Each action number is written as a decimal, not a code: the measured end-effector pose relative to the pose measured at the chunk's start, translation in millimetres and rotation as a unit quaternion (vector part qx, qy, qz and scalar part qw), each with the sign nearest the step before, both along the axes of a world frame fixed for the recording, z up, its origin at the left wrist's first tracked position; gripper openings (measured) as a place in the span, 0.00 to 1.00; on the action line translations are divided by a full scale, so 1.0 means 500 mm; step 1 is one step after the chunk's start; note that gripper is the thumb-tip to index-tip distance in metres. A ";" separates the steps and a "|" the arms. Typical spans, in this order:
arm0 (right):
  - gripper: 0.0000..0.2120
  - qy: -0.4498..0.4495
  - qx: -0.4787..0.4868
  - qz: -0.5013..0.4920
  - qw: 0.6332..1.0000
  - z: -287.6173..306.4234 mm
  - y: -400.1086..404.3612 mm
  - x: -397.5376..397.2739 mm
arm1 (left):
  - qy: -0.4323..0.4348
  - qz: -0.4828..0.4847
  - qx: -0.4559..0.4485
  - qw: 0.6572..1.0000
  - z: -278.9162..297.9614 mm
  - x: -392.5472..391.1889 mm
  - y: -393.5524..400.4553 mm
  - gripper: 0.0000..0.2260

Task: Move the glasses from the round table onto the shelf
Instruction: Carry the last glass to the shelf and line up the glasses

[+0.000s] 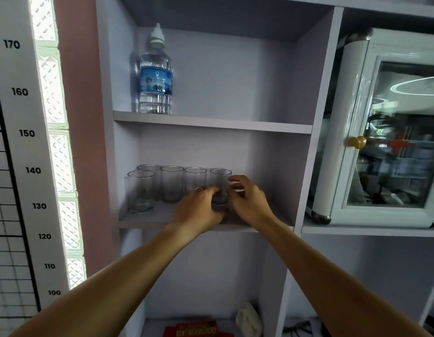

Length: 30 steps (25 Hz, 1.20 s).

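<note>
Both forearms reach up from the lower edge toward the middle shelf [147,221]. My left hand [199,207] curls round the base of the rightmost glass [220,184], steadying it as it is seated on the board. My right hand [247,199] sits just beside the same glass with fingers loosely spread; whether they touch it I cannot tell. That glass stands upright at the end of a back row of four glasses, with a fifth glass [140,190] in front at the left; the grouping appears intended to leave free board to the right. Above, a water bottle [155,76] stands well clear. A glass-fronted cabinet [391,132] occupies the neighbouring bay. The round table is not in view.
</note>
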State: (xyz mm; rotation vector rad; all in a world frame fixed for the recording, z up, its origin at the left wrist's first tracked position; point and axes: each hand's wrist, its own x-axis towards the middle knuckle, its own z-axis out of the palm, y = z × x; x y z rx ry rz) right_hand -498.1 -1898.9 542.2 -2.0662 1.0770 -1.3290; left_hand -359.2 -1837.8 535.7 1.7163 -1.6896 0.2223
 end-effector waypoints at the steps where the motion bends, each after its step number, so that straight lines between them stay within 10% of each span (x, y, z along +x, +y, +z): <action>1: 0.13 -0.002 0.003 0.002 1.000 0.000 0.000 0.002 | -0.003 0.004 0.000 1.000 -0.002 0.003 -0.001 0.18; 14: 0.10 0.004 -0.184 0.048 0.982 0.005 0.023 0.119 | -0.015 0.054 -0.036 0.998 -0.011 0.099 0.106 0.11; 30: 0.04 0.094 -0.093 0.177 0.975 0.051 0.091 0.207 | 0.021 0.080 -0.141 0.987 -0.027 0.186 0.172 0.12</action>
